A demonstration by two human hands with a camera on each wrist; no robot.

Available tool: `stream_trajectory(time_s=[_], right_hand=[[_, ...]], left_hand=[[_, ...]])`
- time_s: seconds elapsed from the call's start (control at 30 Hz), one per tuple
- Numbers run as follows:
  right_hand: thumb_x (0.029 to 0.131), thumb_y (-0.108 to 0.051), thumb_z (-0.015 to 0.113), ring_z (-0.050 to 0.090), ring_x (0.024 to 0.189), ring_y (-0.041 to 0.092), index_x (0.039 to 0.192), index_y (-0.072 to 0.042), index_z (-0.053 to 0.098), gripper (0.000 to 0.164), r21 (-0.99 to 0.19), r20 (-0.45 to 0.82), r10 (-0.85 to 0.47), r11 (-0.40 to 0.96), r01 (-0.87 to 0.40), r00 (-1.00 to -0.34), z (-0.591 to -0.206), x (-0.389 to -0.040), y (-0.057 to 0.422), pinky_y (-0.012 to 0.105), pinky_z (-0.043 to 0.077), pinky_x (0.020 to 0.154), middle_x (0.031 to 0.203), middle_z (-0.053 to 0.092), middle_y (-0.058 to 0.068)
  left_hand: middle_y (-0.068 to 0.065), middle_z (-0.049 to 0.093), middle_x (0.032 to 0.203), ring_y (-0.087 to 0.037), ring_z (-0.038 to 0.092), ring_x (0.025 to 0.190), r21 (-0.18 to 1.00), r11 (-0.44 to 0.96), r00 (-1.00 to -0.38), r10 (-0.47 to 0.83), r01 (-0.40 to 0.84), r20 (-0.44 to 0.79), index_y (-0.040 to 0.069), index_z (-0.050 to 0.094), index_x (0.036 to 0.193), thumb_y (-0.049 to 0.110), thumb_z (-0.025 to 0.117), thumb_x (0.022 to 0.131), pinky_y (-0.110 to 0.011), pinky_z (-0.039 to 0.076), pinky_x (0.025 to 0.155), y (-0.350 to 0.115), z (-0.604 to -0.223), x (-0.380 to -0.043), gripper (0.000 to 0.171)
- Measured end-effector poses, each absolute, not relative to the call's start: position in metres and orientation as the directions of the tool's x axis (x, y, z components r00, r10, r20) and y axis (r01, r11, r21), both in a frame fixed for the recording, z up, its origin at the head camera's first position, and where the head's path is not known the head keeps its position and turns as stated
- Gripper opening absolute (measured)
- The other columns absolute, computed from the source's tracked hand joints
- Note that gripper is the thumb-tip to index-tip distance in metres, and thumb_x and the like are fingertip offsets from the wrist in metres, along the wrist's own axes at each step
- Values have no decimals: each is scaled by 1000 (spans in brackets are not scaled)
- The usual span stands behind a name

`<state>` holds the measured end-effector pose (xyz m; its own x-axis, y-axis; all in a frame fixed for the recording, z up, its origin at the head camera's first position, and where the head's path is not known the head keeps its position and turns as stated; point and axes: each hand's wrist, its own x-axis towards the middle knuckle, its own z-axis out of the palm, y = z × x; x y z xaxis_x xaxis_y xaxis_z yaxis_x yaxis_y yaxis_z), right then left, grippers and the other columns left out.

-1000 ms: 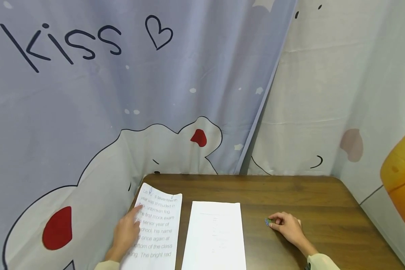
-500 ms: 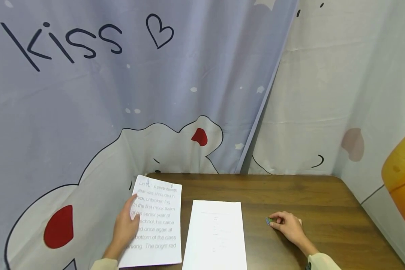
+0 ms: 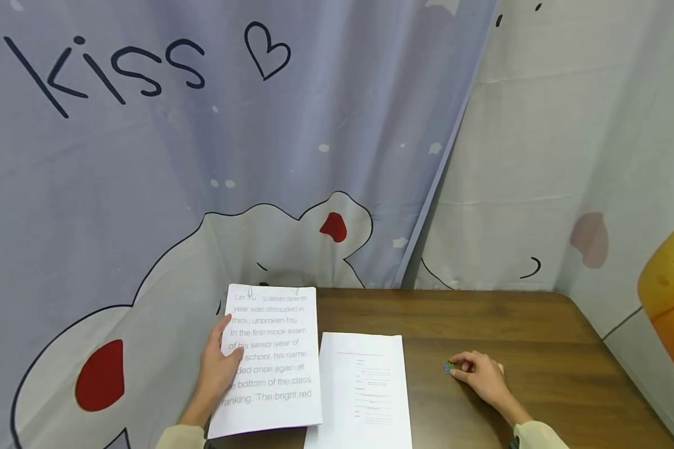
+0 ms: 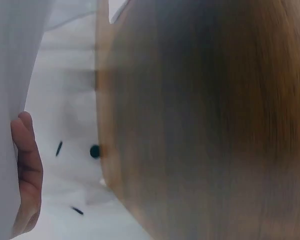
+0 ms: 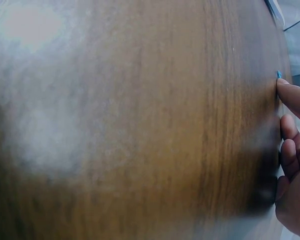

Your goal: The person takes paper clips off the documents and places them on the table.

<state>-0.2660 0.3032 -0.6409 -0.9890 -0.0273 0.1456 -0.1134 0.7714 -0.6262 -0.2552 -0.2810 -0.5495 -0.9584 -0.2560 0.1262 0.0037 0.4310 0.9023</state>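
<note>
1) Left hand [image 3: 216, 374]: grips the printed paper [image 3: 272, 352] at its left edge, thumb in front, fingers behind
2) Printed paper: held above the table [image 3: 494, 318], from where I stand overlapping the second sheet [image 3: 366, 386], which lies flat
3) Right hand [image 3: 484, 380]: thumb and forefinger pinch a small blue-green piece [image 3: 447, 367], well apart from both papers
4) Curtain [image 3: 337, 112]: hangs behind, lettered "kiss"
</note>
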Motion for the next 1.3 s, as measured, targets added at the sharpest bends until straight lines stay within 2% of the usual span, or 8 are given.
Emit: stream_trajectory(time_s=[0.07, 0.17, 0.3, 0.47, 0.63, 0.87, 1.07, 1.3], right_hand=[[81, -26, 91, 48, 72, 6, 101, -24, 82, 22, -626, 150, -27, 771, -116, -988, -642, -266, 303, 39, 29, 79, 80, 59, -11], [81, -26, 91, 48, 71, 6, 101, -24, 82, 22, -629, 150, -26, 769, -115, -988, -642, -265, 303, 39, 29, 79, 80, 59, -11], [81, -25, 91, 48, 72, 6, 101, -24, 82, 22, -630, 139, -21, 770, -105, -990, -642, -262, 303, 40, 29, 80, 81, 59, -9], [81, -23, 90, 48, 72, 8, 101, -23, 82, 22, -634, 136, -18, 766, -101, -990, -639, -259, 302, 41, 28, 82, 80, 59, -8], [83, -25, 90, 48, 74, 10, 102, -24, 82, 21, -638, 122, -8, 766, -84, -992, -638, -260, 301, 42, 28, 81, 82, 59, -8], [83, -23, 90, 48, 73, 7, 102, -23, 82, 21, -633, 146, 1, 769, -92, -989, -638, -259, 302, 42, 29, 82, 81, 60, -9], [86, -22, 88, 49, 72, 5, 105, -22, 82, 20, -652, 179, -18, 747, -132, -984, -636, -263, 301, 42, 29, 82, 81, 61, -10], [94, -17, 79, 52, 69, 6, 113, -16, 80, 19, -716, 108, -9, 693, -84, -994, -630, -264, 303, 38, 29, 79, 83, 65, -7]], left_hand=[[-18, 30, 172, -39, 41, 151, 905, 426, -960, -254, 1, 121, 17, 27, 168, -10, 58, 95, -52, 38, 119, -274, -549, -254, 84], [-17, 36, 170, -36, 49, 143, 903, 429, -962, -243, 12, 128, 18, 29, 168, -9, 60, 95, -28, 44, 107, -263, -549, -251, 83], [-17, 46, 163, -32, 57, 133, 915, 403, -968, -216, 28, 125, 18, 31, 167, -9, 60, 96, -8, 42, 91, -248, -550, -248, 81], [-17, 50, 159, -31, 61, 127, 937, 347, -977, -183, 38, 108, 18, 34, 165, -10, 60, 95, -15, 49, 91, -228, -552, -246, 80], [-14, 48, 162, -29, 60, 131, 941, 333, -981, -157, 53, 111, 18, 37, 164, -11, 59, 94, -15, 48, 97, -210, -554, -246, 79], [-16, 55, 155, -28, 65, 118, 950, 308, -986, -135, 54, 100, 20, 41, 162, -13, 61, 92, -21, 53, 92, -190, -558, -240, 79], [-16, 53, 157, -29, 65, 124, 944, 324, -985, -129, 66, 113, 19, 43, 161, -12, 62, 91, -23, 54, 96, -180, -562, -238, 78], [-17, 55, 156, -31, 65, 126, 949, 300, -985, -109, 94, 132, 16, 45, 159, -13, 62, 89, -24, 55, 98, -168, -565, -233, 78]])
